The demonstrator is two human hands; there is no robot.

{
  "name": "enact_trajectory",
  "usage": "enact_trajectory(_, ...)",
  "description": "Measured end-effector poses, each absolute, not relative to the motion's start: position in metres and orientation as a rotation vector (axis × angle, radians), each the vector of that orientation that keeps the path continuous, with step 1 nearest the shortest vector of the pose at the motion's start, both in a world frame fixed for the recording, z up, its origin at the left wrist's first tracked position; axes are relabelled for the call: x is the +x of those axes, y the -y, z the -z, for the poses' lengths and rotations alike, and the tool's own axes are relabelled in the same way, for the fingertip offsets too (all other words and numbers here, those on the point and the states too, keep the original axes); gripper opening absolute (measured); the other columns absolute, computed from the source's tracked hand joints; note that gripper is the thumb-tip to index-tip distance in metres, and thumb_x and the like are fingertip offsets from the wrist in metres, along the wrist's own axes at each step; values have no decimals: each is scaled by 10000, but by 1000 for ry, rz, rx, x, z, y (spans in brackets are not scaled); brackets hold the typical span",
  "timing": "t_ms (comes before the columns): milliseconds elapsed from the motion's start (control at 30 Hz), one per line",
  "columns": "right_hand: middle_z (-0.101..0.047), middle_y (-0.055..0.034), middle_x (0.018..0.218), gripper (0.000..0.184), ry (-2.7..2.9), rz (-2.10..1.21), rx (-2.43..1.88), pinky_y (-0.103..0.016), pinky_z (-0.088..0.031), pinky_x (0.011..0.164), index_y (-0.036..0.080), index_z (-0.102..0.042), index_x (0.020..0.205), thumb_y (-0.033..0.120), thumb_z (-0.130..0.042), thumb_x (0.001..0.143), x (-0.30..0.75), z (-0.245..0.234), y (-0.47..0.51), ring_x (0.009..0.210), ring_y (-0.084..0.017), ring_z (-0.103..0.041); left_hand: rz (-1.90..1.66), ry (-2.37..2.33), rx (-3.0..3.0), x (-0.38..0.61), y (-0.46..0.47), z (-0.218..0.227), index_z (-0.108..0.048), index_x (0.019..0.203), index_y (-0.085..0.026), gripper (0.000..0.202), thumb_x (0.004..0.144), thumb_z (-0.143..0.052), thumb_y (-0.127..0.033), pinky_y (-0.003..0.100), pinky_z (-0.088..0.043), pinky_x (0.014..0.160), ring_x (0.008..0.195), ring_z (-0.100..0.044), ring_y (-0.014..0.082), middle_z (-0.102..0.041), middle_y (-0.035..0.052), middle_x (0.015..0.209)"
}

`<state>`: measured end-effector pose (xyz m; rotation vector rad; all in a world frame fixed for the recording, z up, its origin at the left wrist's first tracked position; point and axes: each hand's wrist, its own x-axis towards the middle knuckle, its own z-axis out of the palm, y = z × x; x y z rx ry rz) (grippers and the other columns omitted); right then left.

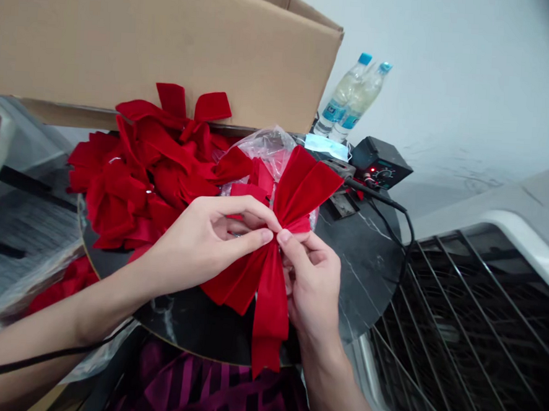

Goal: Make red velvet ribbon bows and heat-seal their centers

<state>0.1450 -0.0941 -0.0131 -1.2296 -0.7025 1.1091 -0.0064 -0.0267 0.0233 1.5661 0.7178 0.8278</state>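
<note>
The left hand (207,238) pinches with thumb and index finger the gathered middle of a red velvet ribbon bow (306,186), and the right hand (315,276) closes its thumb on the same place, its other fingers partly hidden behind. This bow is above a round black marble-patterned table (364,267), beside a loose heap of red velvet bows (160,161).

Pale wall (472,87), round black table (363,273)
</note>
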Motion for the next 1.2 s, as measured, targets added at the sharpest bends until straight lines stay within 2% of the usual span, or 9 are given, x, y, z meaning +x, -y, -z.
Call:
enact_trajectory(167,-529,75,531,337,765,-1098,-1243,-173,-246,317,180,-636,738,459,-808,813,159,13,93,338,-29,-369,-815,-693,1530,4,20,-24,-786,970,-236,104,886,-726,-237,219,-581,869,926,-735,163,-778,4,966)
enact_trajectory(333,-560,46,529,360,727,-715,-1332,-157,-272,296,139,-703,758,480,-793,828,225,16,76,332,-33,-434,-780,-771,1563,10,8,-24,-803,930,-223,102,851,-759,-269,212,-581,812,899,-718,170,-772,16,933)
enact_trajectory(367,-575,44,544,363,665,-756,-1333,-156,-278,282,142,-690,767,478,-827,787,244,18,68,335,-38,-442,-772,-773,1571,10,5,-23,-805,926,-223,105,848,-761,-276,217,-582,807,894,-716,173,-771,21,932)
enact_trajectory(500,-617,40,579,442,593,-829,-1342,-123,-369,321,182,-574,750,342,-956,597,306,25,28,405,-53,-518,-778,-757,1574,11,-2,-19,-809,924,-219,117,830,-778,-280,245,-593,828,906,-721,189,-775,38,955)
enact_trajectory(700,-713,31,722,460,615,-763,-1319,-133,-553,538,217,-579,927,202,-906,604,332,37,-19,601,-82,-674,-860,-844,1495,11,-5,-13,-829,920,-233,122,812,-797,-281,266,-597,895,952,-749,202,-806,38,971)
enact_trajectory(800,-711,28,705,380,671,-649,-1348,-148,-548,515,195,-644,952,195,-857,638,333,47,-29,578,-89,-666,-857,-876,1505,10,-7,-11,-833,951,-227,148,812,-799,-266,249,-599,872,930,-741,183,-802,27,962)
enact_trajectory(967,-681,14,623,140,784,-311,-1432,-172,-499,446,154,-720,811,231,-777,708,340,45,-21,504,-96,-618,-856,-907,1505,9,-7,-7,-826,988,-211,182,814,-800,-259,198,-582,822,866,-706,139,-770,13,903)
enact_trajectory(1100,-669,-15,586,66,861,-34,-1490,-212,-442,387,157,-699,722,212,-726,745,342,23,7,449,-127,-600,-853,-942,1501,9,-6,-2,-823,1005,-209,188,824,-787,-246,169,-558,802,837,-691,118,-745,4,867)
enact_trajectory(1200,-664,-4,614,67,867,177,-1423,-244,-461,418,209,-639,735,154,-673,755,333,3,23,480,-148,-618,-839,-962,1493,8,-6,2,-823,1004,-218,187,823,-783,-234,155,-542,775,800,-681,103,-722,-10,834)
